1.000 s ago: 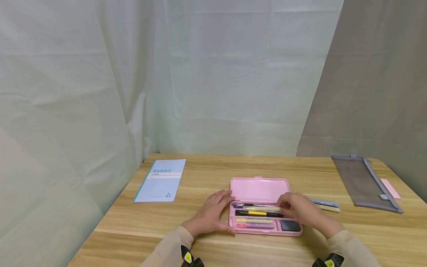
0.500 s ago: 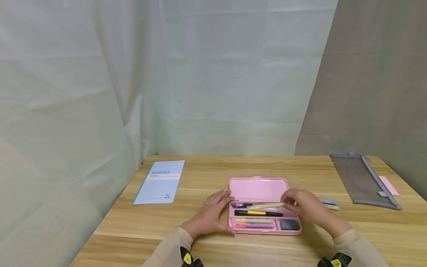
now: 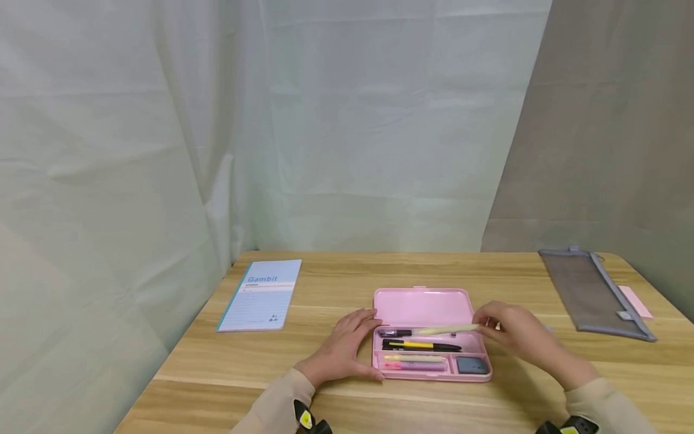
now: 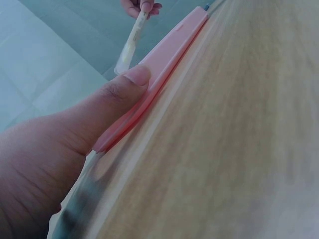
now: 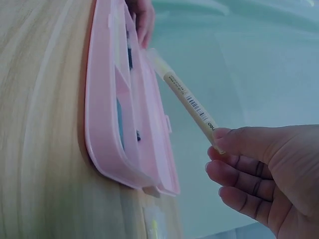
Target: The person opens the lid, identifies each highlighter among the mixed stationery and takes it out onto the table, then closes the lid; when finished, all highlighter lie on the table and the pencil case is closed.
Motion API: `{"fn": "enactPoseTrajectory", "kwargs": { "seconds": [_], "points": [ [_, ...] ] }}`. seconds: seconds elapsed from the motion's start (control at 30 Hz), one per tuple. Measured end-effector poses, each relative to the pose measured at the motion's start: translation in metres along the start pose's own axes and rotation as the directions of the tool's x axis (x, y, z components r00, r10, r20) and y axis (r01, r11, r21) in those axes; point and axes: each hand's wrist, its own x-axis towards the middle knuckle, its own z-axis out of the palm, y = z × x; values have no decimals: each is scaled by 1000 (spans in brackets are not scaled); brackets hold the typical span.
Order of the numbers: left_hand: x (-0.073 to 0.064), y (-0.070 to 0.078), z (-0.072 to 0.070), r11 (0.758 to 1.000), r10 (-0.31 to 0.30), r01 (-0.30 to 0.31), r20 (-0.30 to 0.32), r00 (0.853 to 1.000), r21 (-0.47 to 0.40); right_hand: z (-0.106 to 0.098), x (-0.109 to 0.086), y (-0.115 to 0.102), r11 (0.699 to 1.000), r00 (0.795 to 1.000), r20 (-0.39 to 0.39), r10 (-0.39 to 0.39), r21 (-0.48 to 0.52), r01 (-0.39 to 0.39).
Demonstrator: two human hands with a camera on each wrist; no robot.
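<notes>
My right hand [image 3: 512,331] pinches a pale cream highlighter [image 3: 447,330] by its end, thumb against fingers. Its clear cap points left, over the rear compartment of the open pink pencil case [image 3: 468,377]; a barcode shows on the barrel in the right wrist view. My left hand [image 3: 344,349] lies spread at the case's left end, thumb [image 4: 119,92] along the front corner and fingers by the hinge. Inside the case are a clear pen with a black grip [image 3: 394,333], black and yellow pens [image 3: 420,345], yellow and pink-purple highlighters [image 3: 414,366], and a dark block [image 3: 472,365].
At the left lies a light blue notebook [image 3: 260,295]. A grey mesh zip pouch [image 3: 593,295] is at the right, a pink card [image 3: 635,301] partly under it. Another clear-capped, yellow-tipped marker [image 5: 154,230] lies on the table beyond the case's right end, mostly hidden in the head view.
My right hand has drawn back to the right with the highlighter, which now tilts with its held end up. My left hand and the pencil case have stayed put.
</notes>
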Motion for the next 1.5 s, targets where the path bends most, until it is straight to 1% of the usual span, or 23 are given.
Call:
{"fn": "enactPoseTrajectory", "kwargs": {
  "seconds": [0.13, 0.3, 0.57, 0.77, 0.87, 1.0, 1.2, 1.37, 1.5],
  "points": [
    [0, 1, -1, 1000, -16, 16, 11, 1000, -7, -5, -4, 2, 1000, 999, -41, 10, -19, -11],
    [1, 2, -1, 1000, -28, 28, 22, 999, 0, -11, -9, 5, 999, 998, -54, 39, -30, -40],
    [2, 2, -1, 999, -42, 42, 32, 999, 1, -17, -19, 15, 999, 990, -143, 9, -30, -13],
    [1, 2, -2, 999, -45, 45, 31, 999, 0, -21, -26, 19, 999, 986, -164, 13, -27, -18],
    [1, 2, -2, 999, -33, 34, 24, 999, -2, -22, -29, 21, 1000, 985, -172, 13, -25, -17],
    [0, 1, -1, 1000, -23, 23, 18, 1000, -1, -23, -35, 26, 999, 983, -182, 22, -44, -31],
    [0, 1, 0, 999, -32, 32, 25, 999, 0, -22, -48, 33, 996, 979, -195, 64, -45, -74],
    [0, 1, 0, 999, -36, 36, 26, 999, 3, -21, -60, 41, 992, 976, -184, 120, -22, -126],
    [0, 0, 0, 999, -41, 41, 30, 999, 2, -21, -69, 47, 991, 972, -195, 134, 2, -136]
  ]
}}
